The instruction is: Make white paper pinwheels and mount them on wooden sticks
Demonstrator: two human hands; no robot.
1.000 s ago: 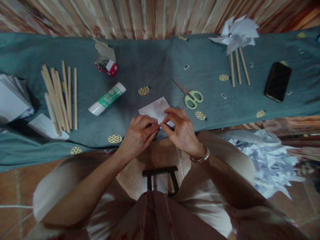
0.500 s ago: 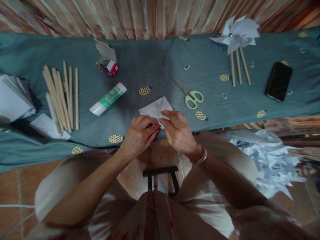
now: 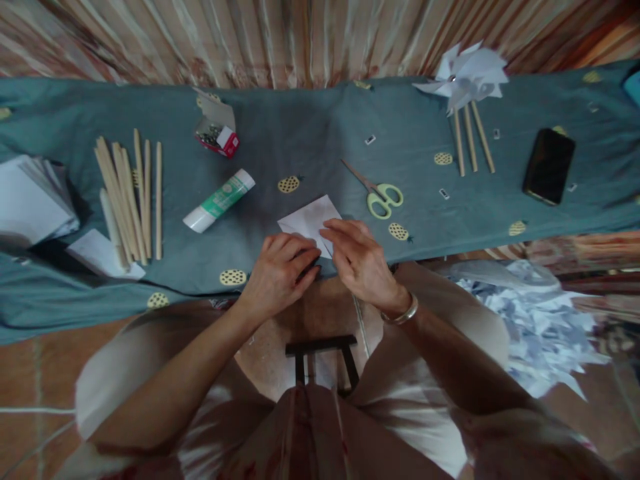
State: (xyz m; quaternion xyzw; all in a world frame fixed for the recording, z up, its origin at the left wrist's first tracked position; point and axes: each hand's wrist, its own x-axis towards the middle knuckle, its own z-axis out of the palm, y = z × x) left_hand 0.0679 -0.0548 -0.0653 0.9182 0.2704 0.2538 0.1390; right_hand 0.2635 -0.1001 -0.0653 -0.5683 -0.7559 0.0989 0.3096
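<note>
A small white folded paper [image 3: 311,215] lies near the front edge of the cloth-covered table [image 3: 310,147], with a crease visible across it. My left hand [image 3: 283,270] rests over its lower left part, fingers curled and fingertips close together; whether it pinches the paper is hidden. My right hand [image 3: 360,257] is at the paper's right side, fingers apart and slightly bent, the fingertips over its right edge. Green-handled scissors [image 3: 381,198] lie right of the paper, and a white and green glue stick [image 3: 219,200] lies to its left.
Wooden sticks [image 3: 131,200] and stacked white paper [image 3: 30,200] lie at the left. An open red box of pins [image 3: 219,137] stands behind the glue. White paper pinwheels [image 3: 470,77] and a black phone [image 3: 550,165] are at the right. Paper scraps [image 3: 540,320] sit below the table.
My right hand has shifted slightly right, its fingers a little farther from my left fingertips. The camera view has moved slightly. The paper stays in nearly the same place.
</note>
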